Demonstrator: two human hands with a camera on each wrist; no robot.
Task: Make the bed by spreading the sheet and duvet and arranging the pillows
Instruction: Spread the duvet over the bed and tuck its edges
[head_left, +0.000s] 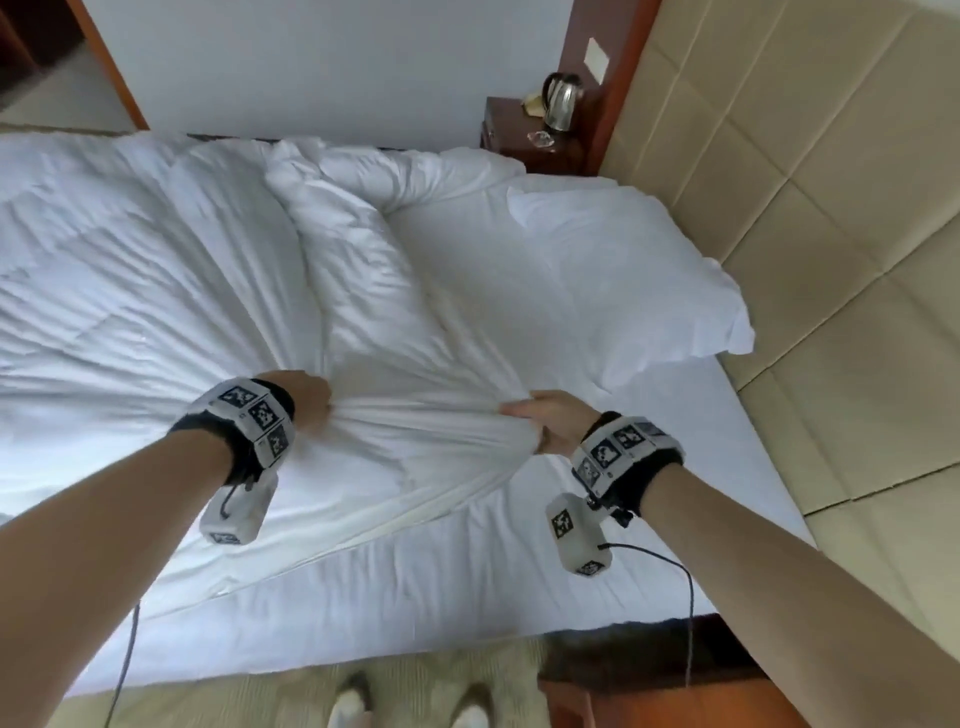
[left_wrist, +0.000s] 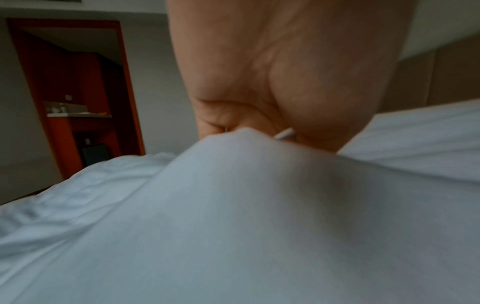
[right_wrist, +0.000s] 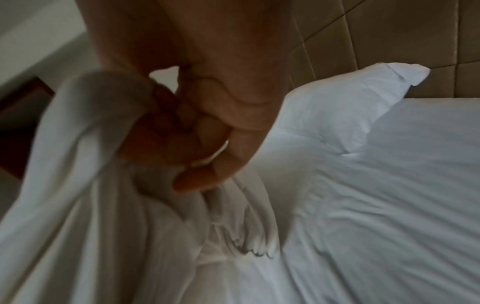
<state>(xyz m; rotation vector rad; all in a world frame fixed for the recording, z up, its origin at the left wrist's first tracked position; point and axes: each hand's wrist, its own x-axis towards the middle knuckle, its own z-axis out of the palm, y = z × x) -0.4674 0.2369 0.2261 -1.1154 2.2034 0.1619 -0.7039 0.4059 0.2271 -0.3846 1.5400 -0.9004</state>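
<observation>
While you stand at the near side of the bed, your left hand (head_left: 306, 397) grips a bunched fold of the white crumpled duvet (head_left: 156, 291), fingers curled tight into the cloth. Your right hand (head_left: 553, 423) pinches the same gathered edge just to the right, its fingers closed round the fabric. Between your hands the cloth is pulled into taut creases. That duvet covers the left of the bed; the white fitted sheet (head_left: 675, 447) lies bare at right, with a white plump pillow (head_left: 634, 270) against the beige padded headboard (head_left: 841, 218). A steel kettle (head_left: 561, 101) stands on the far dark nightstand (head_left: 511, 130).
</observation>
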